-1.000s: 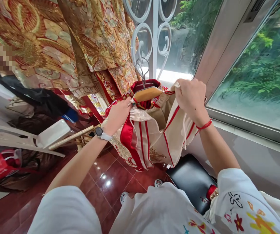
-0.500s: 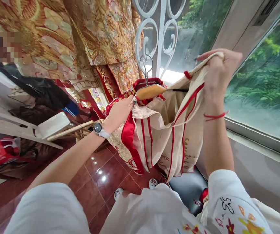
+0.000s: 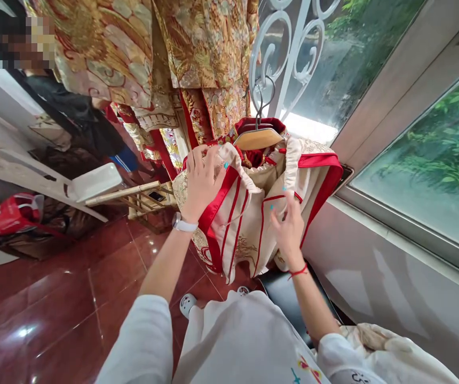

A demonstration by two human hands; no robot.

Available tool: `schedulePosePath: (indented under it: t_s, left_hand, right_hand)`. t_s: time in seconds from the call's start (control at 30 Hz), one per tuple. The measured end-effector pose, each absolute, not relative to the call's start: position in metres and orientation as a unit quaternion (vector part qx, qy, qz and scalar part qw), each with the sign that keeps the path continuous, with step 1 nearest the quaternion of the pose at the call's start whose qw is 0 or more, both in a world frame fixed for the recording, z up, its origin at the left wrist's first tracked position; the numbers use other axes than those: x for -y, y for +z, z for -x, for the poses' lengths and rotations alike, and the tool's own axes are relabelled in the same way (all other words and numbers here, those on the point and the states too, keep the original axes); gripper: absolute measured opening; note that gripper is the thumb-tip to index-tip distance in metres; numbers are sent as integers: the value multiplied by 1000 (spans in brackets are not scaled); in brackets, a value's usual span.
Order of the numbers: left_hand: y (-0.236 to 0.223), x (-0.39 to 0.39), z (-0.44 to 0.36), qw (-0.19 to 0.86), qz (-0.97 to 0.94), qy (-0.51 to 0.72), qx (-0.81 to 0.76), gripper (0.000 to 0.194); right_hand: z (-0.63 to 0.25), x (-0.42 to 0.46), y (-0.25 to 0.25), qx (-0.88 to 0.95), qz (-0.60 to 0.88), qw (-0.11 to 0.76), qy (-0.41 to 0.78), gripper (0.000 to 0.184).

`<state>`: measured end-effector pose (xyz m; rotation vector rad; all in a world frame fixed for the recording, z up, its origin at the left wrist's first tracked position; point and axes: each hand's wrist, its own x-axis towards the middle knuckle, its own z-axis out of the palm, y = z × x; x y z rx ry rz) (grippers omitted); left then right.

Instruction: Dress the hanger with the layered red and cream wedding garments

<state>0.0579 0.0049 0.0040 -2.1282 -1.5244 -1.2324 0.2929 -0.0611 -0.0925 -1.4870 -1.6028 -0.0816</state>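
A cream skirt (image 3: 267, 213) with red trim and a gathered waistband hangs spread on a wooden hanger (image 3: 258, 140), whose hook is up on white scrolled ironwork. A red-collared garment (image 3: 261, 125) shares the hanger area behind it. My left hand (image 3: 203, 178) lies on the left end of the waistband, its fingers stretched out, thumb toward the middle. Below the waistband's right part is my right hand (image 3: 289, 224), with thumb and forefinger apart close to the fabric. A thin pale cord droops across the front of the skirt.
Gold embroidered robes (image 3: 209, 42) hang behind at the upper left. A bamboo rack (image 3: 149, 197) and a red bag (image 3: 11, 216) are to the left, with a person in dark clothes (image 3: 75, 106) beyond. On the right are a window (image 3: 425, 208) and a black seat (image 3: 283, 298) below.
My right hand has let go of the raised waistband edge and come down to the skirt's front. The waistband's right side now rests over the hanger end. My left fingers have spread.
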Motion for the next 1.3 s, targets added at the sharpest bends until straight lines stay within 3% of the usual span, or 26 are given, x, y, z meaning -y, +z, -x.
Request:
schedulePosePath:
  t_s: [0.13,0.27,0.43,0.57,0.73,0.87,1.03,1.17,1.3]
  left_hand:
    - [-49,45,-87,76,690,-507,511,28]
    - [-126,91,-121,-94,702,-503,496,28]
    - [-178,116,-135,-287,698,-439,487,36]
    - [-183,111,-142,-357,653,-442,501,26]
    - [-186,99,-156,-369,625,-436,532,4]
    - [-184,100,-156,-388,611,-443,529,14]
    - [-181,104,-151,-522,482,-489,505,28]
    - [-174,110,-149,-628,323,-496,504,42]
    - [-162,119,-155,-671,231,-508,488,47]
  right_hand:
    - [-261,48,-149,607,665,434,34,45]
    - [-257,0,-177,541,729,408,98,36]
    - [-277,5,-194,526,637,527,202,23]
    - [-287,59,-209,495,570,569,326,34]
    - [-286,100,-204,496,550,574,350,39]
    - [-287,104,-195,491,543,572,370,40]
    - [-290,103,-196,533,522,551,375,30]
    - [-285,103,-205,653,535,449,292,27]
    - [-272,104,-214,687,580,383,212,13]
